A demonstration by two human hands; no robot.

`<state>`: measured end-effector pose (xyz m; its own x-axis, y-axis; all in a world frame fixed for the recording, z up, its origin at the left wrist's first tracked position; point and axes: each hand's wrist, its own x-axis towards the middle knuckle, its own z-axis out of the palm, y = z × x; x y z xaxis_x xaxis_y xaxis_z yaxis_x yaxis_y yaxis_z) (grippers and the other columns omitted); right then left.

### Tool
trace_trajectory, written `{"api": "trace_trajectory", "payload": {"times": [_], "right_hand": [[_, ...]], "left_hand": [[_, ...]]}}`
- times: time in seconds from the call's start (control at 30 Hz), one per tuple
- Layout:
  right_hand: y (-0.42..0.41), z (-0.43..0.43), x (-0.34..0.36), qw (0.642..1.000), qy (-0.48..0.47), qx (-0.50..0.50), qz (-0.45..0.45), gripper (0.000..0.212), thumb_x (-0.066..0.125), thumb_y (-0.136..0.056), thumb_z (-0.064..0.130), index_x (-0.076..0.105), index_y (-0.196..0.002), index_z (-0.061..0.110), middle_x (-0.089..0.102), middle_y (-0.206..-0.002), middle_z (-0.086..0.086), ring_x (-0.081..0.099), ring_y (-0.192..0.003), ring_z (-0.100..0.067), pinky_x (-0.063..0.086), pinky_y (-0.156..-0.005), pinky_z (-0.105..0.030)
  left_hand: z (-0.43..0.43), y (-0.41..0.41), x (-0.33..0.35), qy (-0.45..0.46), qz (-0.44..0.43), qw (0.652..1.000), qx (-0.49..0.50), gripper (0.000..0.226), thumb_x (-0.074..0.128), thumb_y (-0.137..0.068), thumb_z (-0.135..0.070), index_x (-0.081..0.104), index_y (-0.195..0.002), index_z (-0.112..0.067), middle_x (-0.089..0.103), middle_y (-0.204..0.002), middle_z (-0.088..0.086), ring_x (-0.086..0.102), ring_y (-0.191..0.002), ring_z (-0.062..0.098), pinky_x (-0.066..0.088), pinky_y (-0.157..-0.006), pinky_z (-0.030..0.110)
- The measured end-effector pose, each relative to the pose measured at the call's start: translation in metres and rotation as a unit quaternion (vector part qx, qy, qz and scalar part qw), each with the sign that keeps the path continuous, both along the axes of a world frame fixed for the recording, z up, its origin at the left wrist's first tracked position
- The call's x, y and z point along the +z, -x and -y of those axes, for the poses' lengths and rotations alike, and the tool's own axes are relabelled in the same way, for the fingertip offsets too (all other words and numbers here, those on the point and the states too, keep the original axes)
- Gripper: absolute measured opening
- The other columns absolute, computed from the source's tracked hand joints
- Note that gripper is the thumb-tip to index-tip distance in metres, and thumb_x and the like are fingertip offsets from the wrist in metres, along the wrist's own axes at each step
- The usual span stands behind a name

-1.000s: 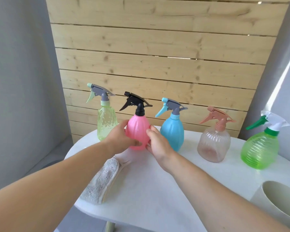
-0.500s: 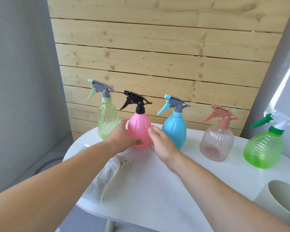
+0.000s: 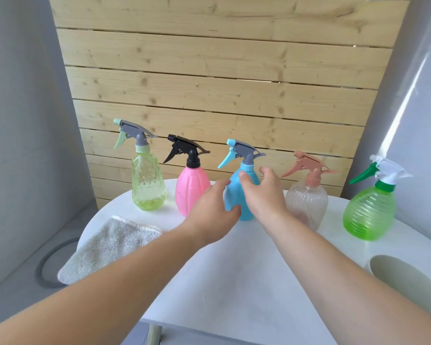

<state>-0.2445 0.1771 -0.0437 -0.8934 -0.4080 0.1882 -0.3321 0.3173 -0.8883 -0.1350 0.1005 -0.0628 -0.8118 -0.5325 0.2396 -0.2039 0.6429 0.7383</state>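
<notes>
Five spray bottles stand in a row at the back of a white round table (image 3: 234, 282): a yellow-green one (image 3: 147, 185), a pink one with a black trigger (image 3: 189, 192), a blue one (image 3: 241, 190), a clear one with a pink trigger (image 3: 306, 202) and a green one (image 3: 368, 210). My left hand (image 3: 212, 212) reaches to the blue bottle's left side, its thumb against the lower body. My right hand (image 3: 264, 195) lies at the bottle's right shoulder, thumb on its front. The fingers of both hands are loosely spread. The blue bottle stands upright on the table.
A grey towel (image 3: 105, 247) lies on the table's left edge. A pale green cup (image 3: 408, 282) sits at the front right. A wooden slat wall (image 3: 222, 95) rises behind the bottles. A dark ring (image 3: 47, 265) lies on the floor at left.
Both hands have left the pink bottle and moved right to the blue bottle. The pink bottle stays upright in the row. The view has shifted.
</notes>
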Motion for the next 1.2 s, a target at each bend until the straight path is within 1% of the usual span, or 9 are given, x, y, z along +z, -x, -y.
{"api": "trace_trajectory", "payload": {"times": [0.13,0.3,0.43,0.5,0.67,0.73,0.93,1.07,1.2], "right_hand": [[0.009,0.013,-0.002,0.999,0.024,0.022,0.028,0.048,0.06,-0.087,0.052,0.053,-0.125,0.023,0.063,-0.115,0.004,0.061,-0.104,-0.019,0.05,-0.092,-0.041],[0.005,0.008,-0.002,0.998,0.061,0.012,-0.01,0.022,0.061,-0.089,0.044,0.059,-0.093,0.023,0.063,-0.087,0.002,0.063,-0.08,-0.022,0.048,-0.07,-0.036],[-0.017,-0.016,0.006,0.995,0.092,0.029,0.035,0.021,0.064,-0.088,0.045,0.061,-0.089,0.025,0.062,-0.081,-0.001,0.062,-0.073,-0.02,0.051,-0.068,-0.038],[-0.033,-0.036,0.013,0.991,0.109,0.041,0.072,0.021,0.068,-0.085,0.047,0.062,-0.092,0.028,0.066,-0.085,0.005,0.066,-0.078,-0.015,0.054,-0.073,-0.039],[-0.07,-0.089,0.034,0.974,0.151,0.078,0.152,0.034,0.08,-0.078,0.037,0.067,-0.102,0.016,0.07,-0.092,0.002,0.069,-0.085,-0.01,0.046,-0.064,-0.019],[-0.082,-0.111,0.04,0.964,0.185,0.098,0.161,0.032,0.084,-0.076,0.028,0.068,-0.099,0.014,0.071,-0.088,0.001,0.07,-0.084,-0.012,0.049,-0.069,-0.018],[-0.109,-0.172,0.051,0.968,0.184,0.096,0.139,0.02,0.085,-0.073,0.017,0.074,-0.089,0.013,0.077,-0.083,0.001,0.072,-0.085,-0.015,0.056,-0.094,-0.041],[-0.126,-0.202,0.049,0.969,0.175,0.096,0.148,0.019,0.085,-0.073,0.018,0.076,-0.088,0.011,0.077,-0.088,-0.006,0.073,-0.091,-0.024,0.054,-0.096,-0.05],[-0.139,-0.225,0.046,0.956,0.204,0.125,0.172,0.013,0.08,-0.079,0.007,0.075,-0.091,0.008,0.075,-0.086,-0.007,0.068,-0.083,-0.019,0.055,-0.095,-0.043]], "left_hand": [[-0.002,0.015,-0.004,-0.01,0.035,0.999,0.001,0.055,0.062,-0.092,-0.022,0.039,-0.142,-0.019,0.058,-0.12,0.004,0.061,-0.104,0.025,0.051,-0.081,0.037],[-0.009,0.011,-0.012,-0.038,0.015,0.999,0.009,0.067,0.065,-0.093,-0.029,0.033,-0.15,-0.019,0.052,-0.134,0.001,0.055,-0.122,0.02,0.05,-0.097,0.038],[-0.033,-0.013,-0.014,-0.024,-0.051,0.997,0.046,0.066,0.068,-0.093,-0.044,0.035,-0.146,-0.026,0.038,-0.134,-0.01,0.047,-0.113,0.009,0.04,-0.089,0.027],[-0.047,-0.027,-0.014,0.003,-0.073,0.996,0.053,0.076,0.075,-0.086,-0.049,0.033,-0.146,-0.026,0.034,-0.131,-0.011,0.048,-0.111,0.01,0.037,-0.086,0.022],[-0.083,-0.061,-0.005,0.043,-0.068,0.995,0.052,0.099,0.088,-0.067,-0.056,0.032,-0.143,-0.027,0.036,-0.125,-0.009,0.049,-0.109,0.012,0.042,-0.085,0.025],[-0.1,-0.076,0.004,0.058,-0.059,0.995,0.049,0.097,0.087,-0.066,-0.058,0.034,-0.141,-0.031,0.036,-0.124,-0.011,0.05,-0.109,0.012,0.047,-0.087,0.028],[-0.151,-0.128,0.031,0.044,-0.025,0.998,0.03,0.088,0.084,-0.069,-0.056,0.035,-0.141,-0.038,0.036,-0.122,-0.014,0.051,-0.108,0.009,0.044,-0.088,0.023],[-0.181,-0.153,0.042,0.032,-0.003,0.999,0.032,0.086,0.083,-0.069,-0.053,0.038,-0.141,-0.038,0.041,-0.118,-0.014,0.053,-0.106,0.009,0.045,-0.091,0.024],[-0.201,-0.169,0.049,0.012,0.019,1.0,0.006,0.08,0.081,-0.068,-0.052,0.044,-0.138,-0.04,0.047,-0.114,-0.015,0.056,-0.102,0.001,0.046,-0.091,0.021]]}}
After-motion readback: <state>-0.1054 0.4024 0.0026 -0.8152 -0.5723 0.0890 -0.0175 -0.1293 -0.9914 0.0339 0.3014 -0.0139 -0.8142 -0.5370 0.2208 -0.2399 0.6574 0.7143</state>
